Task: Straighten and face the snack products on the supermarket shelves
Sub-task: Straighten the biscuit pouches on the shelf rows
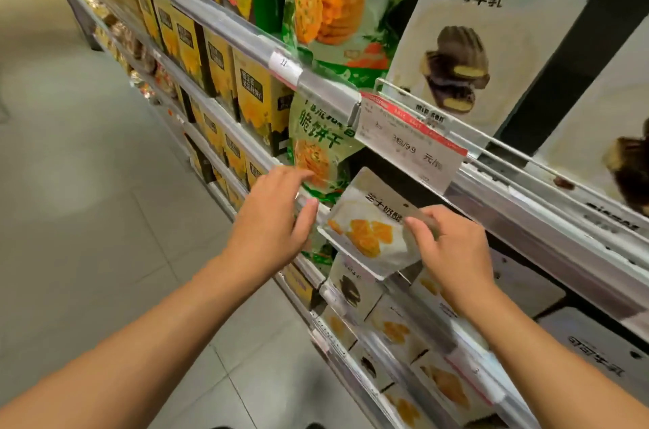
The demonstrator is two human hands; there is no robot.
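A white snack pouch (368, 228) printed with orange cake pieces lies tilted, top end toward the shelf, in front of the second shelf. My right hand (453, 246) pinches its right edge between thumb and fingers. My left hand (274, 214) reaches toward the pouch's left side with straight fingers, its fingertips at a green biscuit bag (316, 151) standing on that shelf. Whether the left fingers touch the pouch is unclear.
Above, a larger green biscuit bag (333, 0) and white cocoa-milk pouches (484, 35) stand behind a price tag (411, 140). Yellow boxes (253, 95) line the shelves to the left. White boxes (397, 327) fill the lower shelves. Grey tiled floor (87, 200) lies at left.
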